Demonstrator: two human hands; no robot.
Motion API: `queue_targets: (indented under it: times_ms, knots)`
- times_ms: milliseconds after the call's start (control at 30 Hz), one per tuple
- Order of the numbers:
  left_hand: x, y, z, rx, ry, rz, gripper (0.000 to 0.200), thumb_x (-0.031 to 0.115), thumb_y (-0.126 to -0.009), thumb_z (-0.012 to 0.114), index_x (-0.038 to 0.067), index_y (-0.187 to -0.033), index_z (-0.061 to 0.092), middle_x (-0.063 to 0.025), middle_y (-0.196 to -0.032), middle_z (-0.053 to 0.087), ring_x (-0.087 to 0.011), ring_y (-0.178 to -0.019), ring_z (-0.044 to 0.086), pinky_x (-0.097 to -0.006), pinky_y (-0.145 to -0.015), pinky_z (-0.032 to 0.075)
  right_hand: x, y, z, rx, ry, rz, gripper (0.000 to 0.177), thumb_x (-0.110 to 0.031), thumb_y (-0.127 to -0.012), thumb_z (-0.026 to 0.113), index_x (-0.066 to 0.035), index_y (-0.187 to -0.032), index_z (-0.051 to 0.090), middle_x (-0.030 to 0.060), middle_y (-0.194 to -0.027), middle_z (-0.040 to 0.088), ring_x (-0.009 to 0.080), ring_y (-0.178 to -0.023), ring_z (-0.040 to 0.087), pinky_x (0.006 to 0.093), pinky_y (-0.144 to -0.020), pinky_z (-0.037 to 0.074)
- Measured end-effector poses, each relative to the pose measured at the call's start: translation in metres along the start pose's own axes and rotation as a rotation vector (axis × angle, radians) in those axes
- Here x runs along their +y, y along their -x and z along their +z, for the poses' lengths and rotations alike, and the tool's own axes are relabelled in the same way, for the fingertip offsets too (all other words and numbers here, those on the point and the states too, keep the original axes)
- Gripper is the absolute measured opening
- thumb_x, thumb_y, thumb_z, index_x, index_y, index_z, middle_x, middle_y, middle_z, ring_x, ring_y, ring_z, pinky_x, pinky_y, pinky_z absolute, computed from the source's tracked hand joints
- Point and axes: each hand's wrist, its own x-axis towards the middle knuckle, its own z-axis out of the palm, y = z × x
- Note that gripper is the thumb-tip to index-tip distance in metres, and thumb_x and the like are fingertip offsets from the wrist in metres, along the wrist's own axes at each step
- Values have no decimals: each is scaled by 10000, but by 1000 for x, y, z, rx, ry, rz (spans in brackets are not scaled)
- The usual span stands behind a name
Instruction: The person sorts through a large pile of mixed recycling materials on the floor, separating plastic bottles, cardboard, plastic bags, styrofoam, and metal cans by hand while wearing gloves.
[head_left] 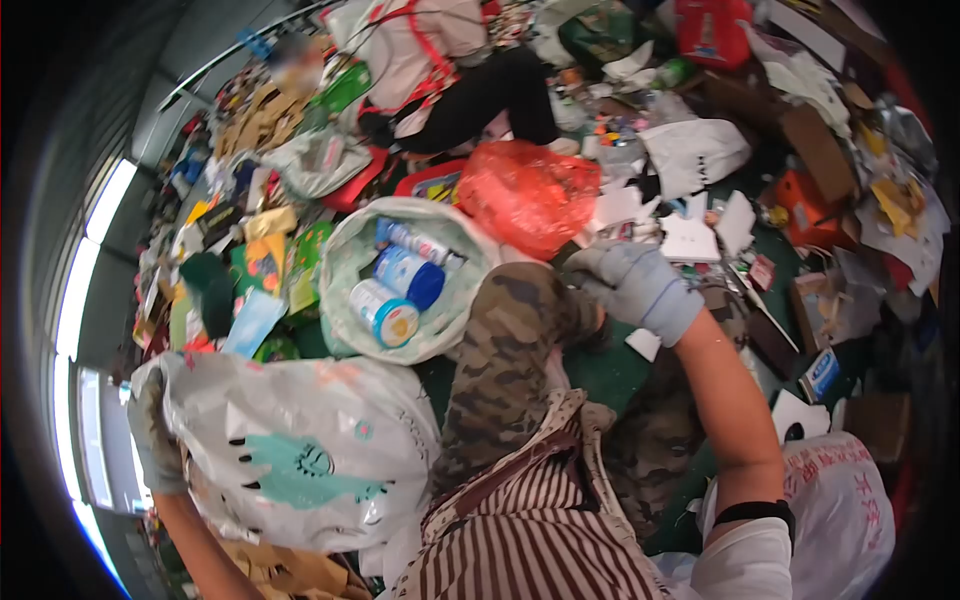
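While our left grip [152,432] clenches the white bag [300,455] at near left, our right grip [635,285] hangs beside the red bag [525,195]; we cannot tell whether it holds anything. A few bottles [400,285] lie in the open sack [345,262]; litter [700,230] across the far floor [600,372] looks mostly unsorted.

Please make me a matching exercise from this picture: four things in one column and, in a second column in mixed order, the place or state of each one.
Things:
1. left hand
2. right hand
3. red bag
4. open pale bag

Places or states:
a. holds blue-capped containers
b. has its grip on the white printed bag
c. crumpled, right of the open pale bag
d. close beside the red bag, just below it

Pairs: 1-b, 2-d, 3-c, 4-a.
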Motion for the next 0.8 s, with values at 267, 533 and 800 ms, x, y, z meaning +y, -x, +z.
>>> queue_targets:
  times_ms: [267,533,800]
  knots:
    - [78,-48,48,55,-807,-90,474,455,-884,488,9,-886,646,-131,-819,606,-249,-768,535,-365,-714,438,6,46,-31,-117,49,149,214,-215,-821,633,-99,-1000,623,92,-884,632,287,-846,624,390,-750,487]
    - [219,-127,237,-435,-413,330,308,206,-777,640,-35,-968,621,-73,-698,603,-118,-619,553,-282,-583,444,69,72,-88,-331,-229,448,325,-290,-890,558,-80,-1133,607,135,-1013,646,303,-936,620,381,-858,469]
    - [137,-230,624,-1054,-470,533,722,438,-821,629,33,-1373,397,-212,-1304,510,-308,-1115,566,-365,-946,447,314,120,6,-321,1,917,626,-290,-726,756,-50,-1252,516,216,-1251,514,309,-1127,532,393,-944,437]
